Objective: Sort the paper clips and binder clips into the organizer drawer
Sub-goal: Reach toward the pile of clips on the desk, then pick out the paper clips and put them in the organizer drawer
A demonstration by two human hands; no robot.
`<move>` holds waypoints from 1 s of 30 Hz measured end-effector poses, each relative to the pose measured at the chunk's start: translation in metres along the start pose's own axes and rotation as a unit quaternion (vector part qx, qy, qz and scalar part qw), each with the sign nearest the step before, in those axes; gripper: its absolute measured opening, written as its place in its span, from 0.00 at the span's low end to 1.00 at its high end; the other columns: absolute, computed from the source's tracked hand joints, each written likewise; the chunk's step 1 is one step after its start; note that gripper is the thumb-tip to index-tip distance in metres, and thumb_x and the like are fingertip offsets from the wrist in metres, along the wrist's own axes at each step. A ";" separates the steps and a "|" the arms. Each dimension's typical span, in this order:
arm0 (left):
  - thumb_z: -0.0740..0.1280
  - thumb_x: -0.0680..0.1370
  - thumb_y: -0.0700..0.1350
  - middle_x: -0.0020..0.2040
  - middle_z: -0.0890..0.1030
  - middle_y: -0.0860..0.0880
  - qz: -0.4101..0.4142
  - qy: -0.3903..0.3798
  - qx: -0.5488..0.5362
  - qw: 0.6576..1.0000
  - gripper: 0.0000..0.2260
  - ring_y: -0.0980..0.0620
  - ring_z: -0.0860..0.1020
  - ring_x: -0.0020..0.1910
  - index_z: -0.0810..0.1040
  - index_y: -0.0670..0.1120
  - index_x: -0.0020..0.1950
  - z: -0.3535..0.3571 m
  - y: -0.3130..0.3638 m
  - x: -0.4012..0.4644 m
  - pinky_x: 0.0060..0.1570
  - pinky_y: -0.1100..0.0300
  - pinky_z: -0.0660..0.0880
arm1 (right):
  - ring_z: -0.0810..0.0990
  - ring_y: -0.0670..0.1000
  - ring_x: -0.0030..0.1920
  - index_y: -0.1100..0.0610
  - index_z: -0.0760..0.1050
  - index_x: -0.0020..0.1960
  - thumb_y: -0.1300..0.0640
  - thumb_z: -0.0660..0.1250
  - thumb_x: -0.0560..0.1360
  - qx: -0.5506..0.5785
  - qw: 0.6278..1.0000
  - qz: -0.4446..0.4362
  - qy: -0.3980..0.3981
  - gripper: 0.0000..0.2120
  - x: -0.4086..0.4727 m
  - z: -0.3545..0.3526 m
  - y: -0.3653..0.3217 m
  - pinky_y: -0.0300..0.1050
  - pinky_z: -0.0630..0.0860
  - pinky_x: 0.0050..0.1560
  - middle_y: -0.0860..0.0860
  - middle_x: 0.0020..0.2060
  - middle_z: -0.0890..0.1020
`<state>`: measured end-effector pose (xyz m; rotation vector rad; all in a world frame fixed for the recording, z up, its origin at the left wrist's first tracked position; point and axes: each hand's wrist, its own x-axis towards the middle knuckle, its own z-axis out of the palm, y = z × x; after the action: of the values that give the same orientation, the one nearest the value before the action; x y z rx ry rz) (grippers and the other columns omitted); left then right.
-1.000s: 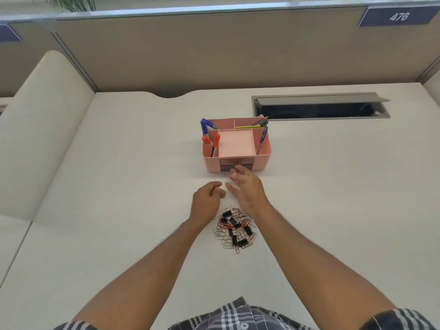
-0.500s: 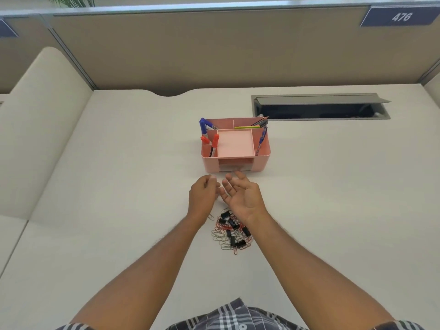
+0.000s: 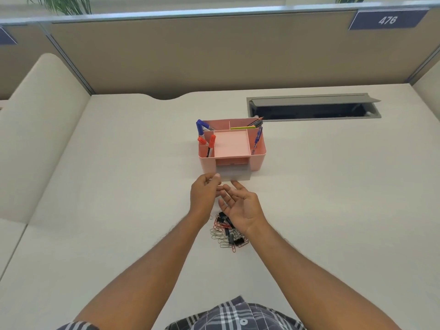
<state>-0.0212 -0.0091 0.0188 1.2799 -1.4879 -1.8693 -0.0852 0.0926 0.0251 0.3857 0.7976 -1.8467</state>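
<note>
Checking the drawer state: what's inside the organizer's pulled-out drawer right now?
The drawer is out in front of the pink organizer. Its visible floor looks bare grey, no clips. The left hand covers its front-left corner. The clips lie piled on the desk.

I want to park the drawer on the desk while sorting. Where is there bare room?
Bare desk lies left of the pink organizer, and more to its right, below the cable hatch. It is crowded in front: the drawer, left hand, right hand and clip pile fill that strip.
</note>
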 end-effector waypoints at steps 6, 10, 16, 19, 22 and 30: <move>0.67 0.78 0.51 0.50 0.84 0.48 0.000 -0.028 0.032 0.999 0.13 0.50 0.84 0.47 0.79 0.47 0.59 -0.008 0.003 -0.002 0.51 0.53 0.82 | 0.82 0.52 0.45 0.58 0.73 0.65 0.67 0.64 0.74 -0.024 1.000 -0.003 0.014 0.20 0.001 -0.001 -0.006 0.47 0.80 0.46 0.55 0.49 0.82; 0.66 0.79 0.49 0.49 0.84 0.50 0.009 -0.028 0.058 0.998 0.06 0.53 0.84 0.45 0.80 0.51 0.53 -0.014 0.004 -0.003 0.50 0.54 0.81 | 0.81 0.52 0.44 0.60 0.75 0.63 0.66 0.66 0.73 -0.060 0.997 -0.007 0.045 0.18 0.003 -0.002 -0.013 0.46 0.80 0.44 0.55 0.47 0.83; 0.63 0.74 0.32 0.50 0.81 0.51 0.165 -0.012 0.314 0.935 0.15 0.53 0.78 0.50 0.81 0.48 0.53 -0.049 -0.015 -0.009 0.52 0.59 0.74 | 0.80 0.46 0.40 0.55 0.77 0.62 0.61 0.65 0.76 -0.463 0.865 -0.111 0.160 0.16 0.007 -0.025 -0.023 0.37 0.77 0.41 0.53 0.49 0.83; 0.68 0.71 0.34 0.52 0.78 0.49 0.216 -0.072 0.423 0.877 0.13 0.49 0.74 0.54 0.82 0.46 0.53 -0.068 -0.031 -0.015 0.56 0.54 0.71 | 0.79 0.48 0.54 0.56 0.77 0.64 0.60 0.60 0.79 -0.661 0.695 -0.235 0.156 0.15 0.008 -0.051 -0.024 0.38 0.73 0.55 0.51 0.58 0.81; 0.72 0.70 0.38 0.54 0.76 0.48 0.256 -0.096 0.475 0.836 0.10 0.46 0.73 0.55 0.83 0.46 0.51 -0.076 -0.040 -0.020 0.57 0.51 0.70 | 0.78 0.50 0.57 0.58 0.77 0.63 0.60 0.60 0.79 -0.735 0.608 -0.291 0.072 0.15 0.008 -0.069 -0.025 0.41 0.72 0.59 0.52 0.56 0.80; 0.72 0.74 0.44 0.53 0.74 0.49 0.256 -0.104 0.529 0.802 0.04 0.47 0.72 0.54 0.82 0.48 0.48 -0.073 -0.035 -0.016 0.55 0.51 0.69 | 0.75 0.44 0.48 0.59 0.79 0.62 0.64 0.62 0.77 -0.748 0.572 -0.336 0.004 0.15 0.005 -0.083 -0.033 0.36 0.71 0.51 0.47 0.49 0.77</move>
<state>0.0558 -0.0229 -0.0070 0.8427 -2.8334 -0.7627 -0.1254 0.1539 -0.0266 -1.1601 2.3524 -1.0462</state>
